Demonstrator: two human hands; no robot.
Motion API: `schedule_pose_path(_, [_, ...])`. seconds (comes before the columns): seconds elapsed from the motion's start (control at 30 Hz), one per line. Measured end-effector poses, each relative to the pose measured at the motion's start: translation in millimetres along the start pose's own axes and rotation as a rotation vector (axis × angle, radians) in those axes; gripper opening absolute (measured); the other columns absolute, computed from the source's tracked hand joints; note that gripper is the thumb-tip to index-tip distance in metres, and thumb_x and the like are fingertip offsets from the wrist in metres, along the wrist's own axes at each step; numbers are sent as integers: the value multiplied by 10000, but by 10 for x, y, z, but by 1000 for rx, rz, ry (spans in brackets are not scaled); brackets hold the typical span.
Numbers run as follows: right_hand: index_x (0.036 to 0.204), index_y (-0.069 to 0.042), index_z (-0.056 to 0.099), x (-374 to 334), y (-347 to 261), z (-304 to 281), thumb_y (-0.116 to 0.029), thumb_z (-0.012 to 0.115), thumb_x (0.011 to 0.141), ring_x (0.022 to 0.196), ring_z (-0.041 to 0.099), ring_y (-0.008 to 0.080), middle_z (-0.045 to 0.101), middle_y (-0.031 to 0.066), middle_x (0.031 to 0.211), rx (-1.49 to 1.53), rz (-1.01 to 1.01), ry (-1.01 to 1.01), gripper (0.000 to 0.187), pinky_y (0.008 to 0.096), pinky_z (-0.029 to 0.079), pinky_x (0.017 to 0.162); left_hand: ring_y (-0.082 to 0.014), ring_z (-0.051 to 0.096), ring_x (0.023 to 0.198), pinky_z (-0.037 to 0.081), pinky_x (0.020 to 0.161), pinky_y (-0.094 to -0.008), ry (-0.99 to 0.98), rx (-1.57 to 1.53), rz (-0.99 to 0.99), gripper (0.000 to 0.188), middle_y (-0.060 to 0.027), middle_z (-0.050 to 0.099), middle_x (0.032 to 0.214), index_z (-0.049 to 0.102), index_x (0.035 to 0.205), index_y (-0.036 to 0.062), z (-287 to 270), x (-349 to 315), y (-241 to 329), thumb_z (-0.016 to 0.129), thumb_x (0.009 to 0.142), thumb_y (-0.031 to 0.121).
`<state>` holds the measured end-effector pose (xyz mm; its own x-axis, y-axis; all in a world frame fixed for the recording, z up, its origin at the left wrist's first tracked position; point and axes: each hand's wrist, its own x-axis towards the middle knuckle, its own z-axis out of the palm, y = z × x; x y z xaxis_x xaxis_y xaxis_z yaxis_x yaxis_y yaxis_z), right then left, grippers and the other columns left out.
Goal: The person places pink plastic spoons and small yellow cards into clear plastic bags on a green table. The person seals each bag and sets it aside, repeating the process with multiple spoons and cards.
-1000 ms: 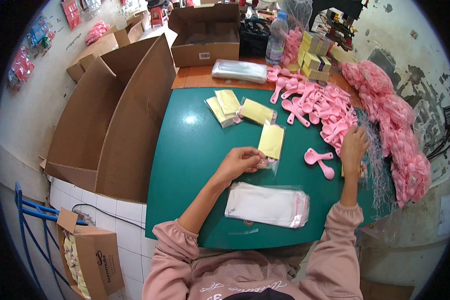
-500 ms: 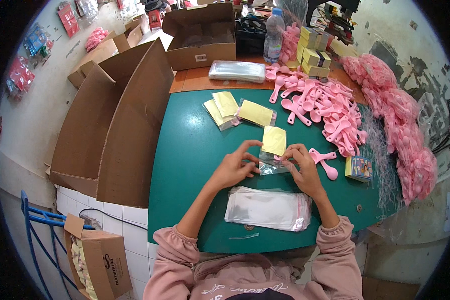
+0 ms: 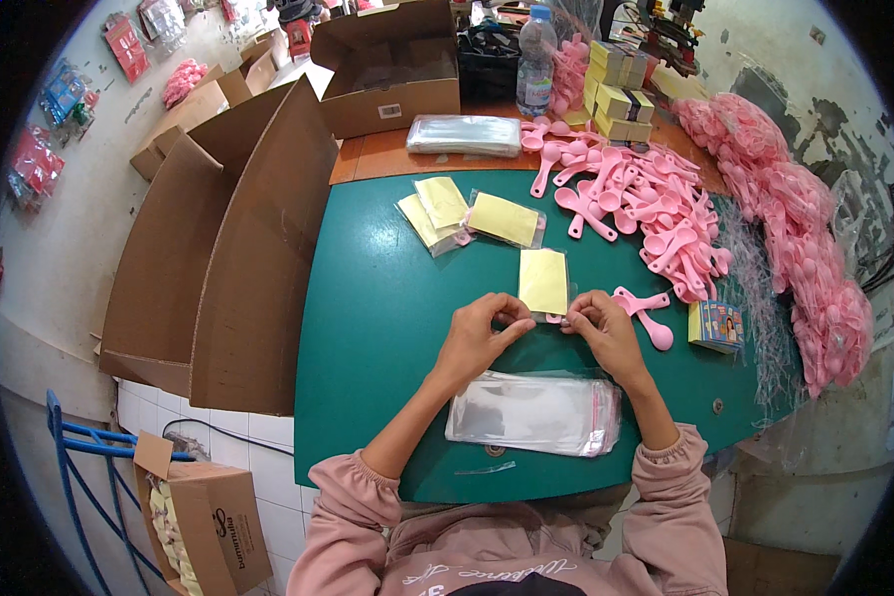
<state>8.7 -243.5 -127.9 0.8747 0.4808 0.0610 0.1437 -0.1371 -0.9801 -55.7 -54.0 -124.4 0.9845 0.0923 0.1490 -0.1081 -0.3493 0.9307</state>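
Note:
In front of me lies a clear plastic packet (image 3: 543, 281) with a yellow card inside and a bit of pink spoon at its near edge. My left hand (image 3: 485, 336) pinches the packet's near left corner, thumb against fingertips. At the near right corner, my right hand (image 3: 606, 336) does the same with its fingers closed. A stack of clear plastic sleeves (image 3: 517, 412) rests between my forearms. Just right of my right hand are a few loose pink spoons (image 3: 654, 328). Farther off, filled packets with yellow cards (image 3: 505, 220) lie grouped together.
A heap of pink spoons (image 3: 666, 214) covers the far right of the green table (image 3: 368, 328). A small card stack (image 3: 715, 328) stands at the right. Behind are a water bottle (image 3: 536, 65), banded card bundles (image 3: 621, 104) and more sleeves (image 3: 464, 135). Large cardboard boxes (image 3: 258, 248) flank the left.
The clear flap that stuck out toward me from the packet no longer shows; it appears folded over. Both hands have closed in on the packet's near corners.

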Motion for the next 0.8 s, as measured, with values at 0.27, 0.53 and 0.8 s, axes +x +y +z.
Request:
schedule_pose_path(0.27, [820, 35, 525, 15, -7, 14, -54, 559, 821, 652, 598, 115, 593, 70, 706, 29, 147, 31, 95, 222, 507, 600, -141, 612, 672, 512, 549, -249, -16, -136, -218, 184, -97, 623, 776, 605, 820, -34, 74, 33, 58, 638, 779, 142])
schedule_pose_path(0.53, [844, 24, 464, 23, -10, 45, 23, 569, 785, 657, 607, 140, 563, 83, 758, 125, 180, 95, 120, 220, 510, 571, -113, 600, 618, 503, 518, -236, 12, -27, -287, 228, -76, 612, 726, 568, 802, -22, 96, 74, 14, 653, 773, 187])
schedule_pose_path(0.8, [863, 4, 455, 25, -24, 27, 27, 559, 788, 655, 600, 133, 551, 69, 757, 153, 174, 64, 131, 214, 506, 579, -65, 545, 638, 452, 526, -211, 38, -140, -283, 185, -20, 573, 703, 545, 914, 55, 105, 98, -22, 620, 805, 184])
